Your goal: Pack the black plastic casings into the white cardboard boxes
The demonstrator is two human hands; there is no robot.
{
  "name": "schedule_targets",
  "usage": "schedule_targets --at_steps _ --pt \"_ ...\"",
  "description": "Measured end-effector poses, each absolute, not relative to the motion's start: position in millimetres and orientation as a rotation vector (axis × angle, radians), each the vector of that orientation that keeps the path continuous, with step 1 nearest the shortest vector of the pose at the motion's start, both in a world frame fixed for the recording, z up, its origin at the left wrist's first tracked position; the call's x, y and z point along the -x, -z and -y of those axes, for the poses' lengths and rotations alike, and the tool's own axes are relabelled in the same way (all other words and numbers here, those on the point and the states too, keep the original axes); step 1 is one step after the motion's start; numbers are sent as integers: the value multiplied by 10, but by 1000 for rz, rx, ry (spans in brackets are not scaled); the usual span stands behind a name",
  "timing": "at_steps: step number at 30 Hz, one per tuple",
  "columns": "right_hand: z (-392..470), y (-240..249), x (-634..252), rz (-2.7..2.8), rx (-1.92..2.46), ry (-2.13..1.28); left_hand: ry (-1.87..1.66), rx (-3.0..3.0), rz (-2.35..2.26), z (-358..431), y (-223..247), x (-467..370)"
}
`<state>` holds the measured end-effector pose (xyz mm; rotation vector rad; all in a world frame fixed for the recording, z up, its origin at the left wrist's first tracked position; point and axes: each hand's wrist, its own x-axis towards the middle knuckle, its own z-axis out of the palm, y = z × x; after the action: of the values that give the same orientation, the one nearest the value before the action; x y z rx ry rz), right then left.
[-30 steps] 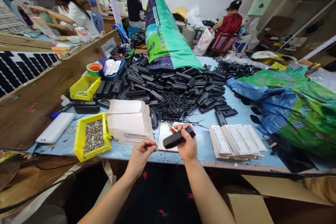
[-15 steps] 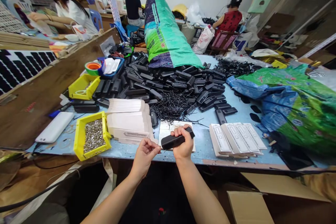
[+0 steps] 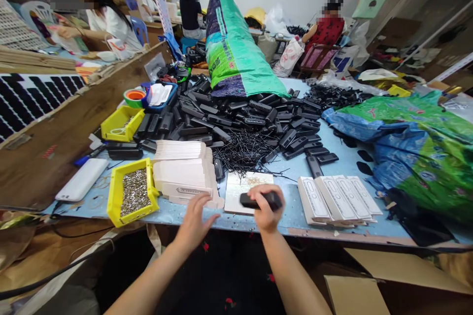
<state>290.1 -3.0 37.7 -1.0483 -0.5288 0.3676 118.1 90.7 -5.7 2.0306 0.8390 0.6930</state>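
Observation:
My right hand (image 3: 269, 206) is wrapped round a long black plastic case (image 3: 249, 201), slightly blurred, above the front of a pale board (image 3: 236, 192). To its left, my left hand (image 3: 195, 221) has its fingers apart and holds nothing. That hand is nearest the stack of white printed cards (image 3: 185, 174). Left of the stack stands a yellow bin (image 3: 115, 197) full of small shiny metal pieces (image 3: 136, 191). Behind the board lies a tangle of thin black sticks (image 3: 246, 150), with many similar black cases (image 3: 221, 119) heaped beyond it.
More printed cards (image 3: 338, 199) stand in stacks at the right. A green and blue sack (image 3: 410, 142) lies beyond them, and a tall green sack (image 3: 240, 54) rises behind the heap. A white phone-like slab (image 3: 82, 179) rests at left beside a wooden board (image 3: 48, 152). Several people sit farther back.
My left hand has come away from the end of the case and its fingers have spread. My right hand has shifted right with the case and turned it.

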Motion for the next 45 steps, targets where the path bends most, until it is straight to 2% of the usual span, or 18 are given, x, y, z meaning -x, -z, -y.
schedule_targets --at_steps 3,8,10,14,17,21,24,29,32,36,42,45 --pt "56 -168 -3170 770 1240 -355 -537 -2544 -885 -1342 136 -923" --pt "-78 165 -3588 233 1414 -292 -244 -2745 -816 -1681 -26 -861" --pt "-74 183 -3632 203 1521 -212 -101 -2699 -768 -1710 -215 -910" --pt "14 -94 -3340 721 1603 78 -27 -2380 -630 -1599 -617 -966" --pt "30 -423 -2956 1347 1465 52 -27 -1918 -552 -1351 -747 -1002" --pt "-4 -650 -2717 1694 1512 86 -63 -1673 -560 -1068 -624 -1033" --pt "10 -642 -2719 1846 1515 -55 -88 -1415 -521 -1003 -479 -975" --pt "11 -592 -2646 1794 1576 -198 -73 -1431 -541 -964 -479 -900" --pt "6 -596 -2632 1679 1459 -185 -97 -1343 -495 -965 -550 -933" --pt "67 -600 -2632 1798 1307 -211 -128 -1128 -517 -1002 -598 -971" --pt "56 -578 -2505 1563 1494 -31 -80 -1001 -579 -845 -607 -1058" --pt "25 -565 -2537 1540 1483 -79 -138 -955 -583 -758 -576 -1123"
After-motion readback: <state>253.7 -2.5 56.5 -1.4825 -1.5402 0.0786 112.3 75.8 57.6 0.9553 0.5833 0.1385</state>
